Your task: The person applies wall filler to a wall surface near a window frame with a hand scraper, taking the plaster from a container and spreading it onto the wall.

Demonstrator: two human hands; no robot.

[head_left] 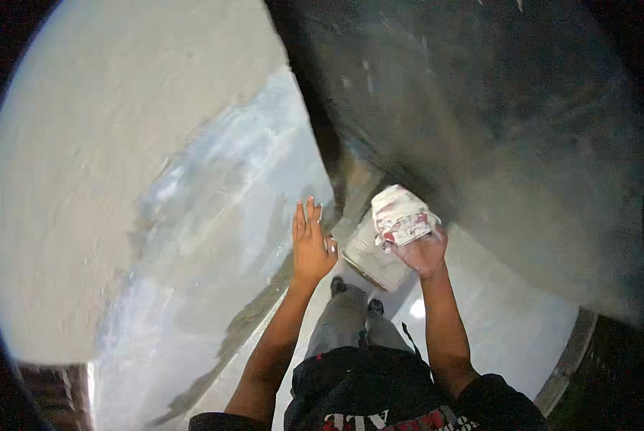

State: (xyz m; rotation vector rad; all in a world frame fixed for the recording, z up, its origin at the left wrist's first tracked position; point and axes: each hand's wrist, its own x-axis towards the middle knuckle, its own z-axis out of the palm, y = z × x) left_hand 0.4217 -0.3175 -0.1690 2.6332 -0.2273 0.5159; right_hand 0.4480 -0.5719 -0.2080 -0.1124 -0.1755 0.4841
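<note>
My right hand (pixel 424 253) grips a squat, tub-like thing smeared white with red patches (pixel 402 214). Its fingers are closed round the near end, and white residue coats them. To the left, my left hand (pixel 311 248) is stretched out with its fingers apart and holds nothing. White specks show on its fingertips. It is over or against a pale wall (pixel 214 215) with a wet-looking, whitish-blue smeared band; whether it touches is hard to tell. Below the tub-like thing stands a pale ridged container (pixel 376 258), partly hidden by my right hand.
A dark grey, smooth surface (pixel 509 144) fills the upper right. The pale wall's edge runs down beside a dark gap (pixel 327 144). Around my feet the floor (pixel 494 287) is light, with a bright reflection. A darker border (pixel 570 352) lies at the lower right.
</note>
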